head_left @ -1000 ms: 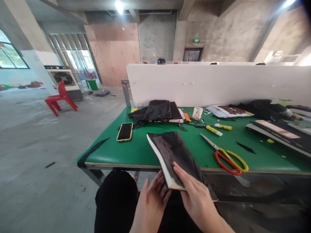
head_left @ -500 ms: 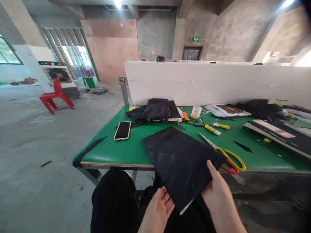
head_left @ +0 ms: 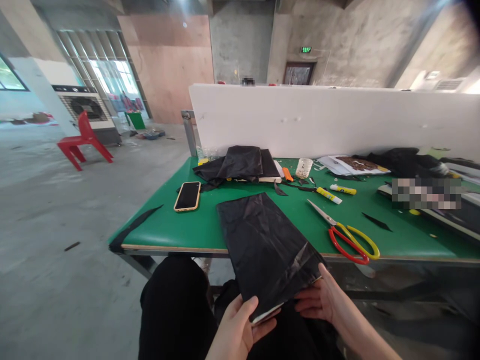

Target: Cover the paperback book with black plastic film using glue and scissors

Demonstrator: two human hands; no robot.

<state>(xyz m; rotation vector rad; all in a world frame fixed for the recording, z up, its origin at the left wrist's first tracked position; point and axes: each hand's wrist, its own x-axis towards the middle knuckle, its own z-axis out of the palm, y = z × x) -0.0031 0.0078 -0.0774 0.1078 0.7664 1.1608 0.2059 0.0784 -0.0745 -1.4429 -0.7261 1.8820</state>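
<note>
A book wrapped in crinkled black plastic film [head_left: 264,245] lies tilted, its far end on the green table [head_left: 168,227] and its near end over my lap. My left hand [head_left: 240,327] grips the near left corner, thumb on top of the cover. My right hand [head_left: 318,299] holds the near right corner from beneath, fingers curled under the edge. White page edges show at the near end between my hands.
Red-and-yellow scissors [head_left: 347,235] lie right of the book, a phone [head_left: 187,196] to its left. Behind are a black film pile [head_left: 238,166], glue sticks [head_left: 329,195], a small jar [head_left: 304,167] and a white partition [head_left: 330,120]. A red chair [head_left: 84,137] stands far left.
The book went from held on edge to lying flat, cover up. My hands have shifted to grip its two near corners, and the book has slid slightly toward me.
</note>
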